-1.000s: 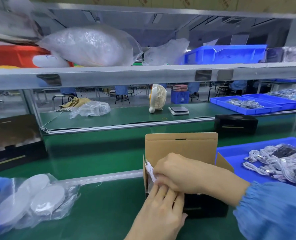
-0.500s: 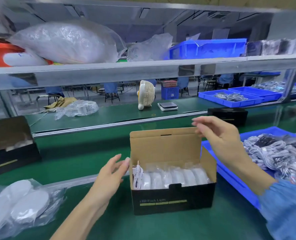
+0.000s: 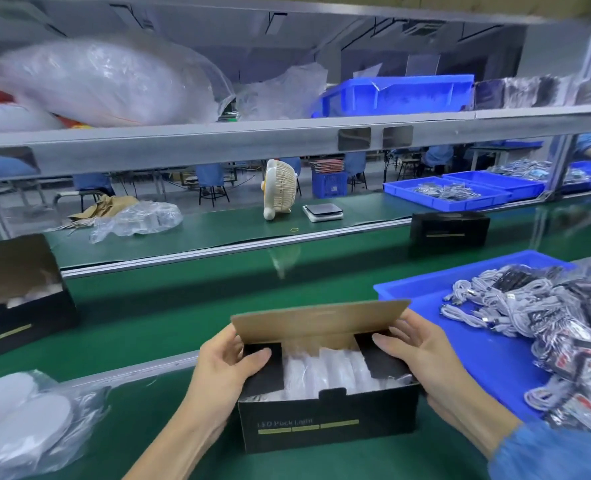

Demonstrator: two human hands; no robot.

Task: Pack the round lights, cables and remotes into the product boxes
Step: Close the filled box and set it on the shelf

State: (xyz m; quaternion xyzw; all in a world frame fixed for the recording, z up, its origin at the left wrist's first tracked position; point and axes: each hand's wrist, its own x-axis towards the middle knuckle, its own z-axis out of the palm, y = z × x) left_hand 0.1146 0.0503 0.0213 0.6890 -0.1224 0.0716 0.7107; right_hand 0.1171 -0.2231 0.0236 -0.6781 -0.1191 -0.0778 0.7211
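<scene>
Now product box (image 3: 325, 419) between both hands (image 3: 218, 372).

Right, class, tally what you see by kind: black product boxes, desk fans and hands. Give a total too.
Black product boxes: 3 (held box, left box, far box)
Desk fan: 1
Hands: 2 (left hand, right hand)
Total: 6
</scene>
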